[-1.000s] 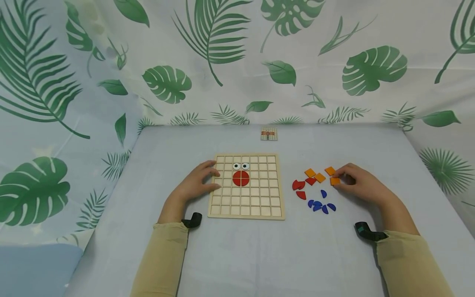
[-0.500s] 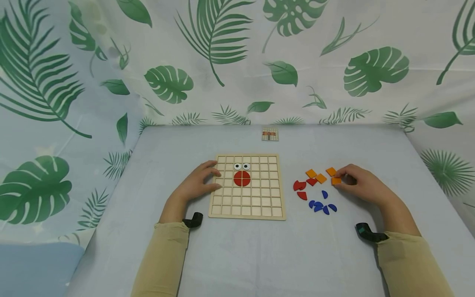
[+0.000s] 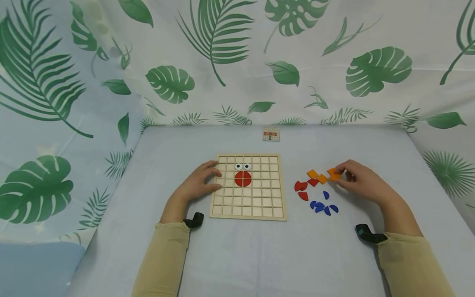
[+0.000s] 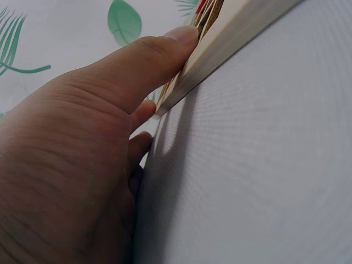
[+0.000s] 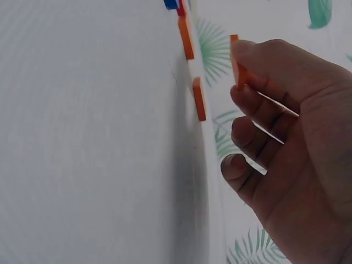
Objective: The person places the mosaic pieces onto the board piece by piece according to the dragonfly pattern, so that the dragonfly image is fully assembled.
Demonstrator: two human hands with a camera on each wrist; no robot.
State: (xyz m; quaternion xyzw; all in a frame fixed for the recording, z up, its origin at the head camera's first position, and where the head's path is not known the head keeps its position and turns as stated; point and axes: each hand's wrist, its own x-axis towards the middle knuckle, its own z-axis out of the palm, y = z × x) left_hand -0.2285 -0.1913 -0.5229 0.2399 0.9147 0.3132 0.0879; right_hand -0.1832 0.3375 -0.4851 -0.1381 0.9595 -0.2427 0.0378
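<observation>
My right hand pinches an orange square tile between thumb and fingertips, and the right wrist view shows this tile raised off the table. Loose orange tiles, red quarter-circle pieces and blue half-circle pieces lie to the left of and below that hand. At the left edge of a wooden grid board, my left hand rests with its thumb and fingertips touching the rim. On the board, red quarters form a circle beneath two round eye pieces.
A small patterned card lies at the far side of the white table. Leaf-printed cloth hangs behind and at both sides. Black wrist cameras stick out by each sleeve.
My right hand has lifted the orange tile from the table and shifted slightly up, so it now overlaps another orange tile. The left hand stays on the board's edge.
</observation>
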